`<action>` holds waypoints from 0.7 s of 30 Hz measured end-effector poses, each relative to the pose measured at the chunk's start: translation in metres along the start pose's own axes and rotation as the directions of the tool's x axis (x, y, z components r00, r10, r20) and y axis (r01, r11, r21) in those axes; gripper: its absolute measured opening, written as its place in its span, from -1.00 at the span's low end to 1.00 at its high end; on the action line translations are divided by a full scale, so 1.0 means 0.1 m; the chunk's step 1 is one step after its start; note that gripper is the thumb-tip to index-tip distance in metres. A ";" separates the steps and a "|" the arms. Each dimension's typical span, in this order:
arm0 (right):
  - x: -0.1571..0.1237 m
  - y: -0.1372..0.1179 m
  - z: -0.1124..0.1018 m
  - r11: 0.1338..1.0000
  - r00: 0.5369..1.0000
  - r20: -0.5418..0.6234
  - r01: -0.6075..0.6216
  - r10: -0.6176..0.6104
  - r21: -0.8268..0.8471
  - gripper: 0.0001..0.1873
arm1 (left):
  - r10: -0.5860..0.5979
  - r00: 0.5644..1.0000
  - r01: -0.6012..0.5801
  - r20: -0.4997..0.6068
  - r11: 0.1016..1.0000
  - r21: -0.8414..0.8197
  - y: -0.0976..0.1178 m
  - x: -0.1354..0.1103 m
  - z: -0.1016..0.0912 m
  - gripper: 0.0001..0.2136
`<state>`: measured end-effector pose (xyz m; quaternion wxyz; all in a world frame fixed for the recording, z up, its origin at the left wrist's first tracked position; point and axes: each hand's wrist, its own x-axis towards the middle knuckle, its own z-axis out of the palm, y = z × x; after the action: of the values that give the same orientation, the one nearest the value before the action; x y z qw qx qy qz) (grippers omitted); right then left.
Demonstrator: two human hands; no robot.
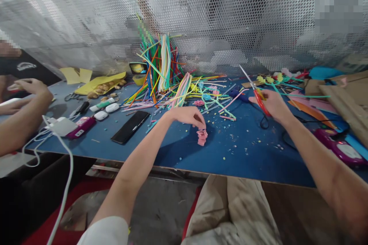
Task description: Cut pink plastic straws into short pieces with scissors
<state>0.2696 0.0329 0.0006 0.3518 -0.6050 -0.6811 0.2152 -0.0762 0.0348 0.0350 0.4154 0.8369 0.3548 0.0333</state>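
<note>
My left hand (189, 116) is closed in a pinch at the middle of the blue table (172, 151). From its fingertips hangs a pink pipe-cleaner piece (202, 138), folded in zigzags. Farther right, my right hand (271, 103) grips red-handled scissors (260, 101), their blades pointing up and away to the left. Between the hands and a little beyond lie pipe-cleaner flowers in yellow, blue and pink, with a pink flower (198, 103) nearest my left hand. Cut pink and green stems (227, 109) lie beside them.
Behind stands a large bunch of coloured pipe cleaners (163, 61) before a perforated metal screen (244, 19). A black phone (130, 127), a purple power strip (82, 127) and white cables lie left. At right are cardboard (345, 103) and another purple strip (340, 147). A co-worker's arm (25, 118) reaches in.
</note>
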 end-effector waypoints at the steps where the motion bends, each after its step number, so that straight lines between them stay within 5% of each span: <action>1: 0.06 0.08 -0.08 0.989 0.996 -0.088 -0.034 0.022 -0.146 -0.57 | -0.007 0.998 0.004 0.067 0.999 0.050 -0.01 -0.01 -0.01 -0.77; 3: 0.15 0.23 -0.21 0.910 0.977 -0.199 -0.149 0.075 -0.386 -0.57 | -0.037 0.993 0.019 0.112 0.988 0.155 -0.02 -0.01 -0.02 -0.72; 7: 0.26 0.47 -0.33 0.754 0.946 -0.216 -0.323 0.241 -0.571 -0.46 | 0.011 0.991 0.032 -0.136 0.951 0.309 -0.01 0.04 -0.01 -0.64; 13: 0.32 0.67 -0.35 0.676 0.935 -0.109 -0.322 0.339 -0.663 -0.28 | 0.067 0.863 0.155 -0.500 0.909 0.388 0.13 0.29 0.10 -0.62; 21: 0.27 0.65 -0.32 0.688 0.971 -0.079 -0.216 0.225 -0.692 -0.35 | -0.086 0.860 0.360 -0.503 0.800 0.480 0.32 0.83 0.37 -0.66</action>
<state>0.3362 0.0659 -0.0191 0.0658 -0.7686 -0.6362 -0.0124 0.0170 0.0485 0.0145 0.0580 0.8397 0.5349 0.0732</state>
